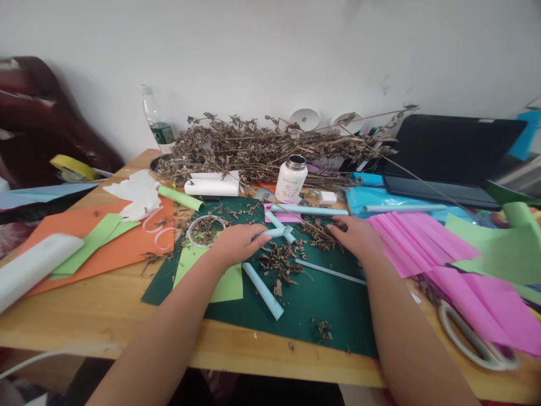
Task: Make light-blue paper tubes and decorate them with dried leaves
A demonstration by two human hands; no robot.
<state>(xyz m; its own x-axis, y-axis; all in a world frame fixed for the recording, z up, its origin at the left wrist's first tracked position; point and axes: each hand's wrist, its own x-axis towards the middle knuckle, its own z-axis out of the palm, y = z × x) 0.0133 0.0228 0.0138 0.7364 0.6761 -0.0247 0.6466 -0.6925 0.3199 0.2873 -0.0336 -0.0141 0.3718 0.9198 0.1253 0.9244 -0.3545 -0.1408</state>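
Note:
My left hand reaches over the green cutting mat, its thumb and fingers closed on a light blue paper roll. Another blue paper roll lies nearer me, and a thin blue strip is to its right. Crumbled dried leaves are scattered between my hands. My right hand is at the right of the mat, its fingers curled on dried leaves; the fingertips are partly hidden. A longer blue roll rests just beyond, in front of a white open bottle.
Bundled dried stems stretch along the wall, some jutting right past a laptop. Pink paper and scissors lie at right. Orange paper, a white roll and a tape ring are at left.

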